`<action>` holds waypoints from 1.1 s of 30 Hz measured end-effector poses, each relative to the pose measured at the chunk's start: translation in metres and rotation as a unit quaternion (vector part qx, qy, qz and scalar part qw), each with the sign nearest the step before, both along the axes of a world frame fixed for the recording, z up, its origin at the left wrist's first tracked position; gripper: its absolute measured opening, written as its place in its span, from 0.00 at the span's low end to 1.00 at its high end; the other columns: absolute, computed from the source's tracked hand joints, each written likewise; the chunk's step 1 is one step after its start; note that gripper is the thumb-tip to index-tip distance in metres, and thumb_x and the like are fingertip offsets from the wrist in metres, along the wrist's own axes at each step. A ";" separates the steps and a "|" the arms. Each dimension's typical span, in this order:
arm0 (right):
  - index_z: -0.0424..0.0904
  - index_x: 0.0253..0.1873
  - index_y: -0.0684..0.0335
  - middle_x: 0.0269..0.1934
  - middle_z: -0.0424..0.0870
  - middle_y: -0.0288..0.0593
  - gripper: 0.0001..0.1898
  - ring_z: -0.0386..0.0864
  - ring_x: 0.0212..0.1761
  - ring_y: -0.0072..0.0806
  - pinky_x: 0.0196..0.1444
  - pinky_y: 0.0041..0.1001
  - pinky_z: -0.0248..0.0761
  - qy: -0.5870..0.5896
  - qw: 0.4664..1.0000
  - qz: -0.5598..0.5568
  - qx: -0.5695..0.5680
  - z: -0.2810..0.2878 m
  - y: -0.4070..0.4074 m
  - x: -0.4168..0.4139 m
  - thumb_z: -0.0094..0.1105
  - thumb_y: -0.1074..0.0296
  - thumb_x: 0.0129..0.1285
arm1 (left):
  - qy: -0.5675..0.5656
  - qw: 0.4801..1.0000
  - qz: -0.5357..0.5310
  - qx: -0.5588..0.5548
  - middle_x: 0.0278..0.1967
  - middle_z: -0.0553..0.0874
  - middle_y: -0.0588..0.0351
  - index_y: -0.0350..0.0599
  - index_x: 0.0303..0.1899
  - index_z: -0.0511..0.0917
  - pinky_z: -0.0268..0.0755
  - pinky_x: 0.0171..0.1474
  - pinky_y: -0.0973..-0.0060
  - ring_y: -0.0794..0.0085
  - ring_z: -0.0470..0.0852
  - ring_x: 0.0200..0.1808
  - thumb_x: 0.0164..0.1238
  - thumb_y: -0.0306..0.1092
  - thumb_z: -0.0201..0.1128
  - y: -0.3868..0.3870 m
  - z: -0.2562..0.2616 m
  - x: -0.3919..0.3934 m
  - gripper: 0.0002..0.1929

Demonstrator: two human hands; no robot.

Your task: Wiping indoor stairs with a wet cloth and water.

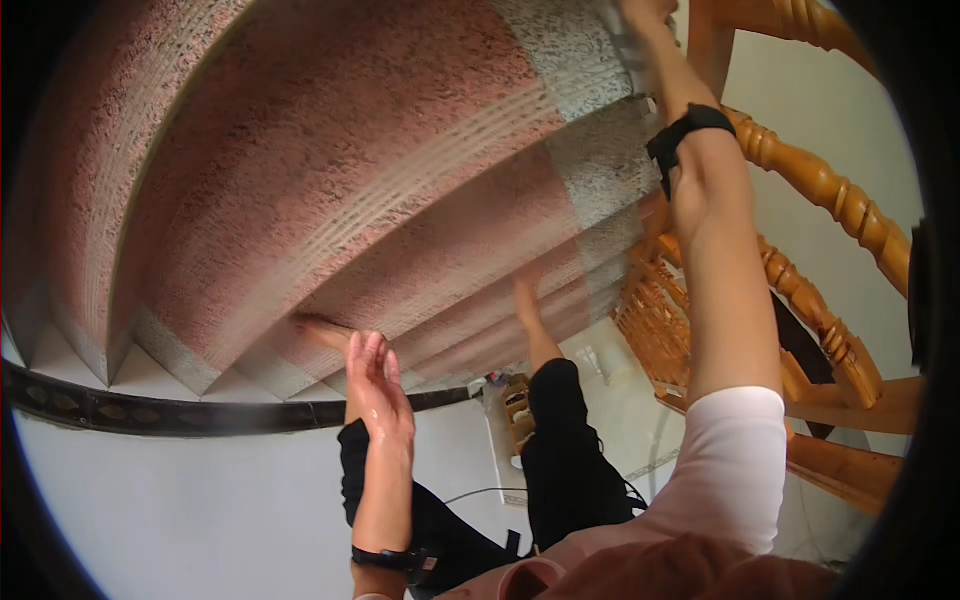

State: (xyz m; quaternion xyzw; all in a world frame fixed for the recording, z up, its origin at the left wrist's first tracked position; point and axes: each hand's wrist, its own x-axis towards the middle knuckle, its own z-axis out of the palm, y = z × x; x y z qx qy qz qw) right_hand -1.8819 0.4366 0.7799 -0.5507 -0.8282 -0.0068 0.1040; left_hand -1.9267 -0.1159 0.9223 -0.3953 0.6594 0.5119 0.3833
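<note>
My left hand (379, 390) is raised over the lower left of the stairs, palm and extended fingers showing; its skin looks wet and nothing is in it. A black band with a small device (394, 559) is around that forearm. My right arm reaches up to the top right, where my right hand (651, 13) is blurred and partly cut off by the picture's edge, at the grey end of a stair tread (592, 82). A blurred greyish thing lies by it; whether the hand grips it I cannot tell. A black strap (694, 139) is around the right forearm.
Curved pink and grey stone steps (360, 142) fan across the view, with my bare feet on them. Turned wooden balusters (840, 187) stand at the right. A dark patterned skirting (187, 416) runs along the white wall at left. A wooden rack (519, 412) is down below.
</note>
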 end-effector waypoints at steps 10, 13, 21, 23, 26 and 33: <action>0.68 0.64 0.53 0.53 0.77 0.54 0.27 0.74 0.56 0.52 0.54 0.46 0.69 0.106 0.989 0.008 0.098 -0.026 -0.051 0.073 0.51 0.50 0.63 | -0.053 0.993 0.094 0.044 0.62 0.70 0.50 0.40 0.70 0.56 0.50 0.70 0.71 0.68 0.64 0.66 0.69 0.36 0.52 -0.026 -0.001 -0.011 0.30; 0.66 0.65 0.54 0.54 0.76 0.53 0.27 0.74 0.55 0.53 0.54 0.47 0.68 0.015 0.993 0.010 0.117 -0.006 -0.105 0.033 0.54 0.56 0.62 | -0.046 0.993 0.102 0.043 0.63 0.70 0.50 0.40 0.70 0.56 0.50 0.70 0.71 0.67 0.64 0.67 0.70 0.36 0.51 -0.028 0.008 -0.029 0.29; 0.77 0.52 0.59 0.49 0.79 0.54 0.20 0.76 0.50 0.53 0.51 0.46 0.69 0.064 0.997 -0.040 0.002 0.005 -0.082 0.044 0.56 0.55 0.58 | -0.023 0.988 0.136 0.069 0.64 0.69 0.49 0.38 0.69 0.59 0.52 0.70 0.72 0.67 0.62 0.69 0.71 0.36 0.49 -0.034 0.011 -0.057 0.27; 0.77 0.55 0.55 0.48 0.79 0.55 0.22 0.76 0.50 0.51 0.51 0.43 0.70 0.083 0.989 0.008 0.119 -0.006 -0.108 0.031 0.57 0.56 0.56 | -0.043 0.982 0.169 0.078 0.64 0.69 0.48 0.38 0.68 0.60 0.53 0.70 0.71 0.66 0.63 0.69 0.72 0.36 0.48 -0.040 0.016 -0.061 0.26; 0.75 0.55 0.61 0.50 0.77 0.52 0.22 0.73 0.53 0.46 0.53 0.39 0.68 0.061 0.996 0.018 0.057 -0.006 -0.175 0.007 0.56 0.61 0.56 | -0.048 0.980 0.169 0.094 0.63 0.70 0.50 0.38 0.68 0.59 0.57 0.69 0.73 0.67 0.66 0.66 0.72 0.35 0.50 -0.039 0.018 -0.064 0.26; 0.79 0.48 0.63 0.41 0.84 0.49 0.13 0.82 0.47 0.41 0.50 0.39 0.78 0.184 0.942 0.277 -0.049 0.013 -0.402 -0.103 0.51 0.74 0.59 | -0.020 0.981 0.155 0.118 0.62 0.72 0.51 0.38 0.68 0.59 0.59 0.68 0.73 0.68 0.68 0.65 0.72 0.35 0.49 -0.031 0.020 -0.068 0.26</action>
